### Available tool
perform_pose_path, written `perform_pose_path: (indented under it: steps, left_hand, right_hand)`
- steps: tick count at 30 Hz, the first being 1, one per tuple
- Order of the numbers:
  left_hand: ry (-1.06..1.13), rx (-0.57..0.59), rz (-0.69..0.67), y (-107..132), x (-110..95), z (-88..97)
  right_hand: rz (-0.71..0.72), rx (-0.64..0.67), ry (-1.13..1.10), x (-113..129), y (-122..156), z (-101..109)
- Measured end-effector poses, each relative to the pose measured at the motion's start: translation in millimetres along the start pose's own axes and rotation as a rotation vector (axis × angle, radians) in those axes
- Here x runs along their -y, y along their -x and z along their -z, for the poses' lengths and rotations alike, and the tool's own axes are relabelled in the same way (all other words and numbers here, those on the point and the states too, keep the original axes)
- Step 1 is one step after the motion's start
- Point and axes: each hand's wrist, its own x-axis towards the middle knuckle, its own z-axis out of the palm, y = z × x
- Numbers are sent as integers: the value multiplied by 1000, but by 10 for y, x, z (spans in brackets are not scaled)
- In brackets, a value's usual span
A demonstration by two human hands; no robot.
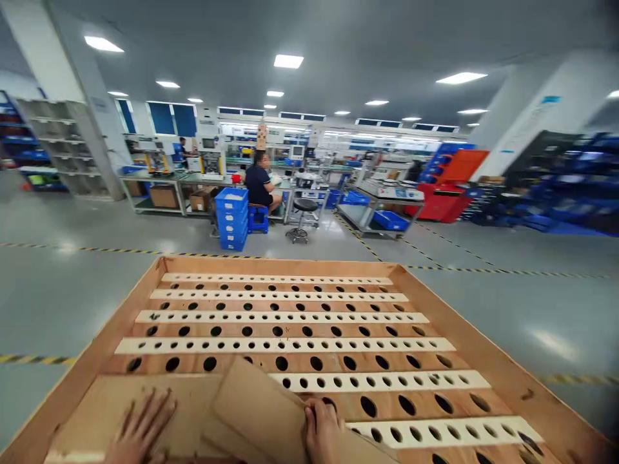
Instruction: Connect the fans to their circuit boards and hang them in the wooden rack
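A big wooden crate (488,351) fills the foreground; its floor has rows of round holes crossed by pale drilled slats (285,345). At its near end lie brown cardboard sheets (256,403). My left hand (140,430) rests flat with spread fingers on the left sheet (97,406). My right hand (323,430) presses on the edge of the tilted upper sheet, beside the holes. Neither hand grips anything that I can see.
Beyond the crate lies a grey factory floor with yellow-black tape lines (120,250). A person in a dark shirt (258,183) sits at a workbench beside stacked blue bins (232,218) and a black stool (300,216). Red cabinets (442,200) stand at right, grey shelving (72,145) at left.
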Motion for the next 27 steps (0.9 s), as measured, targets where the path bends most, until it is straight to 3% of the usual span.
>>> perform_pose_path:
  steps: [4,7,9,13,15,19,23,27]
  left_hand:
    - [-22,109,128,-77,-346,552]
    - [18,74,203,-315,-875,794]
    - [80,60,191,-515,-1283,822]
    - [231,254,225,-834,-1863,660]
    - [250,317,222,-905,-1965,560]
    - [249,264,214,-906,-1951,451]
    - [278,224,220,-889,-1904,446]
    - [238,207,201,-800,-1940,371]
  right_hand:
    - [7,57,-122,-347,-558,656]
    - [55,96,-170,-704,-1134,1123]
    - [143,227,-186,-833,-1385,1223]
    - [276,383,-206,-639,-1501,921]
    - [274,410,-167,-454,-1479,680]
    - [244,392,-55,-257,-1426,366]
    - [257,324,7,-176,-1359,331]
    - [241,247,32,-46,-1218,545]
